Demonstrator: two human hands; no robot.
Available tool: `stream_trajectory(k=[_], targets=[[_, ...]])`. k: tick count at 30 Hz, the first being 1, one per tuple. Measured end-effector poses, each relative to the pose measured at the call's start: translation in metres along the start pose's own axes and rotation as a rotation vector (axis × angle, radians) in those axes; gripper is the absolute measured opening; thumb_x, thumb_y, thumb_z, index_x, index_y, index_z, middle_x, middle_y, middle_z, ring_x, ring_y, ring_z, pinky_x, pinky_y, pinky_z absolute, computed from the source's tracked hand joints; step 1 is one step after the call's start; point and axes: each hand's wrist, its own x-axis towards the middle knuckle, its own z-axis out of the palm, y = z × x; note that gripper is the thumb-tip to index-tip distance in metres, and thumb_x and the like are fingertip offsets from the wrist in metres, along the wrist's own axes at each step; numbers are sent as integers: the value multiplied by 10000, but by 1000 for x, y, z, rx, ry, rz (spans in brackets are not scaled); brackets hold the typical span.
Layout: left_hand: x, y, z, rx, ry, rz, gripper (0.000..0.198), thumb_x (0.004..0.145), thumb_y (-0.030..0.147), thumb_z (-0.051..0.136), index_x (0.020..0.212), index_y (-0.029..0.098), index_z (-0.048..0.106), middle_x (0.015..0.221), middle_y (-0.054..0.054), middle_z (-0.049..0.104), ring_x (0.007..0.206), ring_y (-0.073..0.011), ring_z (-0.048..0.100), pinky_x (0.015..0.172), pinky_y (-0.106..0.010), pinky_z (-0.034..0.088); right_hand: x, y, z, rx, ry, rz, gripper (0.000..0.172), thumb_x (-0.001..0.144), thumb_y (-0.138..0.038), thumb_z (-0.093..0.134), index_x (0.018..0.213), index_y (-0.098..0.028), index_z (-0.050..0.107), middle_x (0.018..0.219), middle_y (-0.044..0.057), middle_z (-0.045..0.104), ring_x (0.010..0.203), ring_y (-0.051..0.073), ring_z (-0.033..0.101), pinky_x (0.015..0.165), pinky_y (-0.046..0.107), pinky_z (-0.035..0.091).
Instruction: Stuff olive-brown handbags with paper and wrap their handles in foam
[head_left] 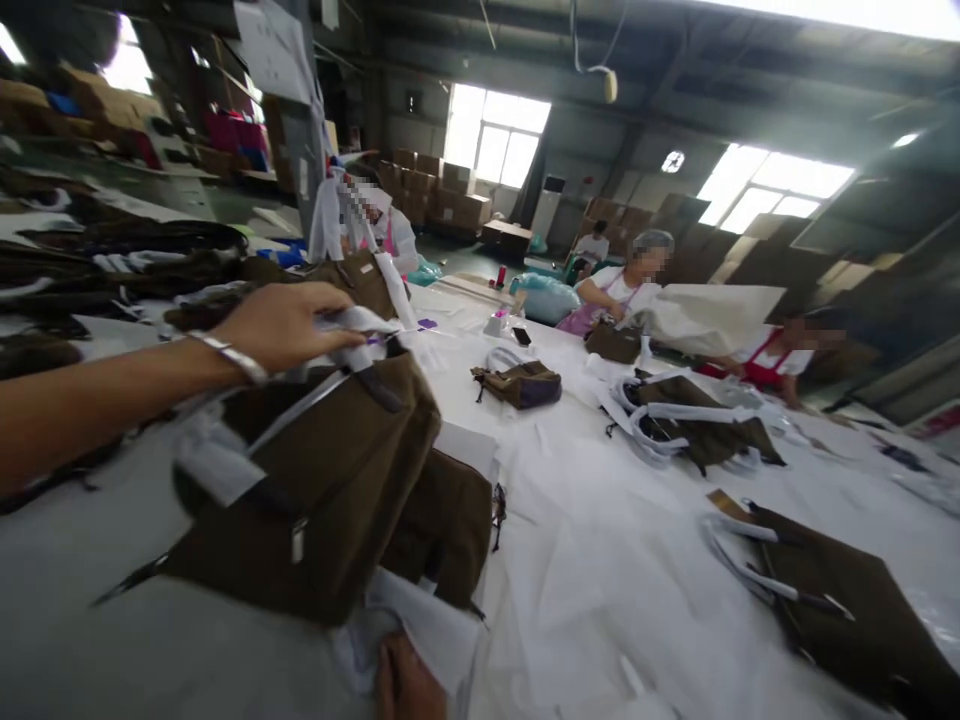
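Note:
My left hand (289, 325), with a silver bracelet at the wrist, is closed on the white-wrapped handle at the top of a brown bag (337, 470). The bag hangs tilted over the white table (150, 640), its front zip pull showing. Behind it lies another brown bag (446, 520), partly hidden. At the bottom edge my right hand (409, 680) is closed beside white wrapping paper (431, 620) under the bags; its fingertips are hard to make out.
A small brown bag (525, 385) sits mid-table, with more wrapped bags (697, 420) and a flat one (847, 580) to the right. Dark bags (112, 255) are piled at the left. Several people work across the table. A post (304, 150) stands at the left.

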Motion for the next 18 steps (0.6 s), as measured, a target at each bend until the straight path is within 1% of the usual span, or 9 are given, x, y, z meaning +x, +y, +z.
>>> stream_trajectory(k=[3,5,6,8,10,12,14,16,18], targets=[[43,60,2,41,48,144,376,944,456,579,1129,156,710,1191,-68,681,1084,-248,624,932,-349,469,-6,7,9,93,7,29,277,1045,-376,409,1121,-342,673,998,7,799,851,242,787,704,300,612],[66,87,9,48,61,193,384,1011,431,500,1224,165,678,1303,-75,634,1154,-248,606,962,-358,457,-9,9,10,124,-8,43,274,1034,-335,427,1138,-330,681,1003,15,800,869,243,789,723,302,620],[74,96,15,44,47,218,386,1024,425,486,1253,174,669,1335,-76,621,1161,-243,610,973,-359,458,-9,9,9,139,-13,53,275,1026,-313,440,1147,-322,687,1020,23,799,886,243,789,735,300,623],[85,104,30,19,-35,286,409,969,447,607,1312,229,650,1424,-44,585,1211,-225,606,1021,-328,454,-10,9,8,163,-12,65,277,1013,-285,459,1142,-311,703,1055,34,797,918,242,787,764,296,624],[82,96,50,-19,-144,341,622,838,473,772,1404,292,589,1563,-2,482,1337,-209,542,1095,-274,420,-10,9,6,171,1,61,271,1008,-287,474,1137,-302,712,1080,43,793,946,242,783,793,295,622],[59,73,74,-48,-207,307,735,846,506,747,1497,276,494,1645,-20,378,1439,-209,450,1158,-265,373,-9,8,4,165,6,51,268,1011,-316,479,1139,-297,714,1072,44,794,960,237,780,807,287,618],[13,39,101,-48,-224,170,566,1013,465,463,1491,164,497,1584,-108,467,1419,-232,483,1168,-337,388,-7,6,1,131,-3,42,285,1022,-354,464,1129,-295,721,1034,46,797,927,231,783,785,269,616],[-57,4,131,-29,-294,37,539,1042,367,287,1384,93,601,1427,-175,620,1289,-261,614,1102,-397,471,-4,4,-4,84,-9,28,295,1024,-380,465,1090,-298,740,949,45,796,829,229,785,741,261,615],[-138,-25,163,-25,-405,-26,518,1007,399,358,1327,132,665,1379,-167,662,1270,-291,637,1079,-435,501,2,0,-10,61,7,7,270,1008,-387,507,1036,-314,766,863,41,785,744,230,770,718,267,613]])
